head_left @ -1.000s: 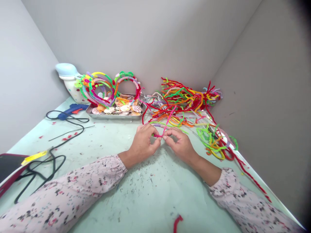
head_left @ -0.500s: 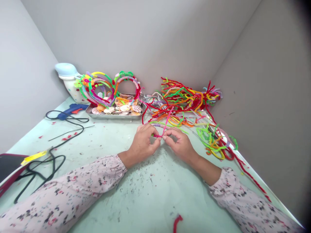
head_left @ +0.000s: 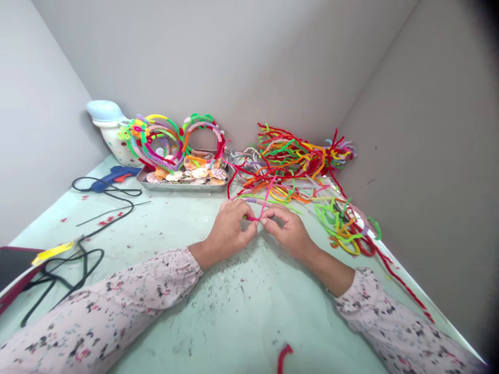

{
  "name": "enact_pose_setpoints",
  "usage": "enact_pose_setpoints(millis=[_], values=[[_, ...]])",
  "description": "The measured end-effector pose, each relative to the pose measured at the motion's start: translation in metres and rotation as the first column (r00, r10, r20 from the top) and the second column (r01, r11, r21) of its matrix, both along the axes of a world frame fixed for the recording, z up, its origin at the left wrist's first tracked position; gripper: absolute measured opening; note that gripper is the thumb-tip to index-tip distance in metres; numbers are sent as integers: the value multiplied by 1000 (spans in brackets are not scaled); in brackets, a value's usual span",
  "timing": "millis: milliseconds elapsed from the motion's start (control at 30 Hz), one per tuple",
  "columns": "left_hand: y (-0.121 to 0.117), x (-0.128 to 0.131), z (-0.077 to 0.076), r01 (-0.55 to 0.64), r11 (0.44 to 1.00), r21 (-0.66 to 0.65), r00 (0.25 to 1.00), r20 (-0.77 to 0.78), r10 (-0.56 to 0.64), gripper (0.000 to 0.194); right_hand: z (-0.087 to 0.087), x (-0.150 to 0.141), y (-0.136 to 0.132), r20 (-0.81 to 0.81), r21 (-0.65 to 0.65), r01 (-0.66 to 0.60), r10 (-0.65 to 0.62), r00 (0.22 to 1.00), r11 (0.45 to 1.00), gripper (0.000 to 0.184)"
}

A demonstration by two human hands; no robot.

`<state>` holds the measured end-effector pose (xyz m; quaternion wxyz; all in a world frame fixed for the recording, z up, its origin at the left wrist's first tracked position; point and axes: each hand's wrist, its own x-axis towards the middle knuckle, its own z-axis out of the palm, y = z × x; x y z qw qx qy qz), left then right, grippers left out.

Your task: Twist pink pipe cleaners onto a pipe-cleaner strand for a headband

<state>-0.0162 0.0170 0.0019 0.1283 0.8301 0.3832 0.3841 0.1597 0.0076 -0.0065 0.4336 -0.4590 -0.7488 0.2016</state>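
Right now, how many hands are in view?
2: the left hand and the right hand, side by side at centre, both pinching a pink pipe cleaner.

Hot-pink pipe cleaner (head_left: 265,203) — pale pink sleeve (head_left: 117,296) flecked black and red

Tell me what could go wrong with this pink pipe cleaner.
The pink pipe cleaner, pinched between the left hand and right hand, might snag the loose pipe cleaners beyond it. The black cord of the glue gun trails near the left sleeve, which could catch it and tug the gun.

Left hand (head_left: 228,232), right hand (head_left: 287,234) seemingly pinching together.
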Motion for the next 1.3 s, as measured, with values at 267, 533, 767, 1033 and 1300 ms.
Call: enact_pose_setpoints(millis=[267, 533, 767, 1033, 1300], values=[[1, 0, 0, -7, 1000, 0, 1000, 12, 7, 6, 0, 0, 0, -21, 19, 17, -16, 1000, 1000, 5], [0, 0, 0, 1, 1000, -6, 1000, 29, 0, 6, 0, 0, 0, -38, 8, 3, -2, 999, 1000, 5], [1, -1, -1, 5, 1000, 10, 1000, 16, -5, 6, 1, 1, 0, -38, -6, -6, 6, 999, 1000, 6], [1, -1, -2, 9, 1000, 15, 1000, 11, -9, 5, 0, 1, 1, -51, -6, -23, 22, 998, 1000, 7], [1, -2, -3, 16, 1000, 17, 1000, -1, -16, 4, 3, -1, 0, -43, -23, -31, 30, 999, 999, 8]])
